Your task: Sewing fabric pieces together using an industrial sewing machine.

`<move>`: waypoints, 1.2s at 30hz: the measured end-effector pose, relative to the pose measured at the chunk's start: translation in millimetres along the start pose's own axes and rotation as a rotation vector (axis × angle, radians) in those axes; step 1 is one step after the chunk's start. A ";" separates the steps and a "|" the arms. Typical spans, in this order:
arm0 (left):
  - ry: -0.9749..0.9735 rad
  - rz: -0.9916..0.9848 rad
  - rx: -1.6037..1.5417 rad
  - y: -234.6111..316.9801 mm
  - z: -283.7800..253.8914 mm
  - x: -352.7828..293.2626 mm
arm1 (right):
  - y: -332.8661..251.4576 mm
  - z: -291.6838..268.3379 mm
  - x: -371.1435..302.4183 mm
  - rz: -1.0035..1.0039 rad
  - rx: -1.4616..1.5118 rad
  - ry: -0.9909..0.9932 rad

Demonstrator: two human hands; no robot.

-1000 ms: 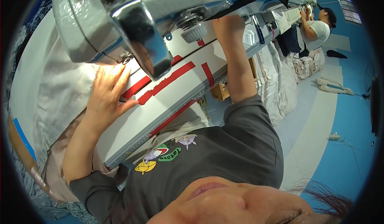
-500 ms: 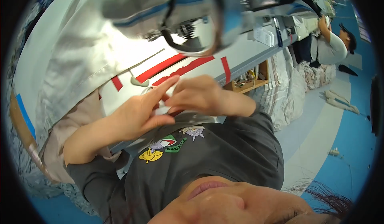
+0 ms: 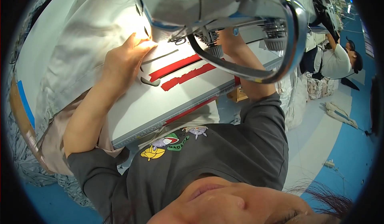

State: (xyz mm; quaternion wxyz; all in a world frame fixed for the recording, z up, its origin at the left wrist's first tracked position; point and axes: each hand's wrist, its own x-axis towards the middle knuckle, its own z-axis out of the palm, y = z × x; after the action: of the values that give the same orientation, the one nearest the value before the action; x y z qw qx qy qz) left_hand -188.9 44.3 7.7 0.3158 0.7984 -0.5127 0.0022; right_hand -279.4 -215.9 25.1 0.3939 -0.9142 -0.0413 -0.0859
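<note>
A sewing machine [image 3: 188, 4] fills the top middle, its lamp throwing a bright glare on the work surface. My left hand [image 3: 126, 62] is under the lamp beside the needle area, thumb and fingers drawn together on pale cloth [image 3: 76, 44]; glare washes out the fingertips. That cloth spreads over the table to the left and hangs down near my left elbow. My right forearm [image 3: 252, 70] reaches up behind the machine's curved metal guard [image 3: 294, 44]. The machine hides the fingers of my right hand.
Red tape strips [image 3: 188, 76] and a small dark oval plate [image 3: 150, 82] lie on the white tabletop [image 3: 132, 116]. A measuring scale [image 3: 180, 107] runs along its front edge. Bundled cloth [image 3: 290, 104] is at the right, with a person [image 3: 336, 62] beyond.
My hands have parted from in front of my chest. The left went up to the cloth under the lamp, the right up behind the machine. The machine appears farther right in view.
</note>
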 end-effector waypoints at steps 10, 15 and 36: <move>-0.107 0.058 0.207 5.6 -7.1 6.0 | -20.4 5.7 -21.2 -0.056 -0.730 -0.053; -0.108 0.027 0.207 -9.9 -9.0 -12.7 | -26.5 31.2 -43.3 -0.236 -0.575 -0.008; -0.065 0.030 0.023 3.2 -1.1 6.7 | -9.5 33.5 -40.1 -0.098 -0.300 0.251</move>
State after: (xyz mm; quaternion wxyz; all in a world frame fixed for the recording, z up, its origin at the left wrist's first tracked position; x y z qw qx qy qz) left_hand -188.0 38.5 12.4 0.2897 0.7937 -0.5348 -0.0132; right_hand -316.0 -185.3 1.6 0.2508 -0.9416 -0.0232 -0.2237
